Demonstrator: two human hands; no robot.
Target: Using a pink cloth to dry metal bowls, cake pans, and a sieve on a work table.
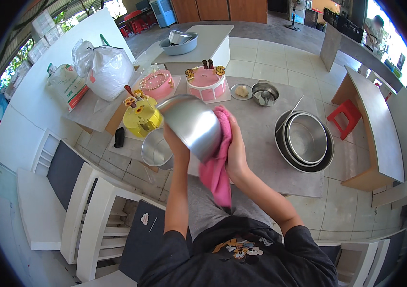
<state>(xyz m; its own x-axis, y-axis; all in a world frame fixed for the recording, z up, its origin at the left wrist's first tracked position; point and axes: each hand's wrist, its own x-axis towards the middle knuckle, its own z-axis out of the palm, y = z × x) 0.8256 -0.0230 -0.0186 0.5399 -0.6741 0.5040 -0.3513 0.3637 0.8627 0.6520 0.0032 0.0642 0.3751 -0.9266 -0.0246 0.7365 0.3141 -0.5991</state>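
And here we are, right in the middle of a wipe! The steel pan (189, 122) is up in the air, tilted, just nearer the wearer than our landmark, the white-panelled pink cake (206, 87). The left hand (176, 144) cups the pan's side, its fingertips hidden by the metal, and the right hand (235, 150) is closed on a pink cloth (217, 176), pressing it to the opposite wall (most of those fingers are out of sight too).

How far along? This pan looks to be partway through, I'd judge, with the cloth firmly on it. Whether the others are dried or waiting, I can't tell.

Now the count! One pan in hand, one cloth. One round tin (156, 149) stands nearer than the landmark cake and to its left. Well to that cake's right and nearer, a nest (308, 138): one wide bowl with at least two tins inside, plus one thin rod (297, 104) leaning out. Just right of the cake, one plate (234, 95) bearing a pale lump, then one small steel bowl (272, 99). Cakes? Three in all: the landmark, a pearl-topped pink one (158, 83) to its left, and a yellow one (142, 118) left and nearer.
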